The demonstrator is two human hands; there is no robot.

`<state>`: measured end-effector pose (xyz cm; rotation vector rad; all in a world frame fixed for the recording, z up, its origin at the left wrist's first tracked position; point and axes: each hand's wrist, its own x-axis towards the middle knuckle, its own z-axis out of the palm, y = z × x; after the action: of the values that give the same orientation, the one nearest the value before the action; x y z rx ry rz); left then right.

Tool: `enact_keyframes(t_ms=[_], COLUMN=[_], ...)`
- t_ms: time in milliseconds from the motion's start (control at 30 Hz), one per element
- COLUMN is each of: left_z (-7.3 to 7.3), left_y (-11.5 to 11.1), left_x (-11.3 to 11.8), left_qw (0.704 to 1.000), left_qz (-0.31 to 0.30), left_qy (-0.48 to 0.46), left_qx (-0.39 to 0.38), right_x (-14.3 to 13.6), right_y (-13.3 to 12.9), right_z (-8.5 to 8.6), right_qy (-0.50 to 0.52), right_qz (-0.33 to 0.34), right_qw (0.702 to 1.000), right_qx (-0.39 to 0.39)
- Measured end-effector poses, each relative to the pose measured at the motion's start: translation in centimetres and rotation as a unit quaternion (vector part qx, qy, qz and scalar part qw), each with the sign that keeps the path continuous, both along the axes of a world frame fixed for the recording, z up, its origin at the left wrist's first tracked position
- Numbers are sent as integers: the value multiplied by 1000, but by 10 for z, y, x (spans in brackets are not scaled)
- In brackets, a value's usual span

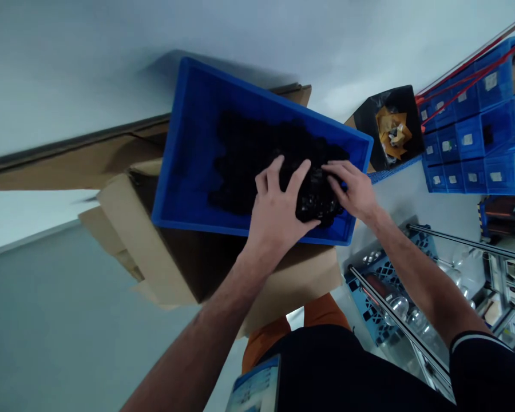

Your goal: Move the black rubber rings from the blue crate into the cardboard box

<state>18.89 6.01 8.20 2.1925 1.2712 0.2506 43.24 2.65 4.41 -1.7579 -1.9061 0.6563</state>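
A blue plastic tray [189,166] rests on top of an open cardboard box [163,257]. Inside lies a heap of small black parts [249,154]. My left hand [278,206] lies over the near right part of the heap, fingers spread and curled around a clump of black parts [315,197]. My right hand [354,186] grips the same clump from the right side, near the tray's right wall. Details of the parts are too dark to make out.
A black bin [390,123] with yellow scraps stands beyond the tray at the right. Stacked blue drawer bins [476,137] fill the far right. A light blue crate [381,274] with clear bulbs and metal rails sits at my right. The floor is grey.
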Motion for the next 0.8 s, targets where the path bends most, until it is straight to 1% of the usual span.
enact_keyframes(t_ms=[67,100,133,200,267,333,367,433,467,533,600,633,700,767,800], left_z=[-2,-3,-5,-10,-15,-20,-21,-22,-21,-19,-18,-17,-16,-15,-14], left_y=[-19,-28,-36,-47,-49,-42,-35,-18,-8,12,29,36,45,48,47], left_x=[-3,-3,-3,1,10,24,32,49,58,77,98,109,130,144,146], left_qw=[1000,1000,1000,999,999,999,999,996,994,988,981,979,978,979,979], left_qz=[3,9,17,33,34,7,-15,-67,-91,-139,-176,-184,-182,-172,-170], left_qy=[-5,-2,4,17,16,1,-8,-22,-25,-26,-19,-12,2,9,9], left_qx=[2,3,4,12,23,34,40,52,56,66,79,86,99,109,114], right_x=[0,0,-1,-3,-7,-12,-13,-15,-14,-9,-1,3,10,14,15], right_y=[-19,-29,-39,-57,-73,-86,-91,-97,-98,-97,-93,-90,-84,-79,-78], right_z=[-1,0,0,1,-4,-14,-20,-30,-34,-38,-38,-37,-36,-37,-38], right_qy=[-27,-37,-43,-51,-40,23,70,159,188,230,283,312,350,347,340], right_qz=[26,19,-7,-102,-215,-296,-317,-335,-336,-338,-343,-344,-355,-388,-410], right_qw=[999,999,999,993,975,955,944,921,912,899,879,864,828,794,784], right_qx=[-11,-8,1,22,27,-15,-51,-120,-142,-158,-173,-195,-259,-313,-320])
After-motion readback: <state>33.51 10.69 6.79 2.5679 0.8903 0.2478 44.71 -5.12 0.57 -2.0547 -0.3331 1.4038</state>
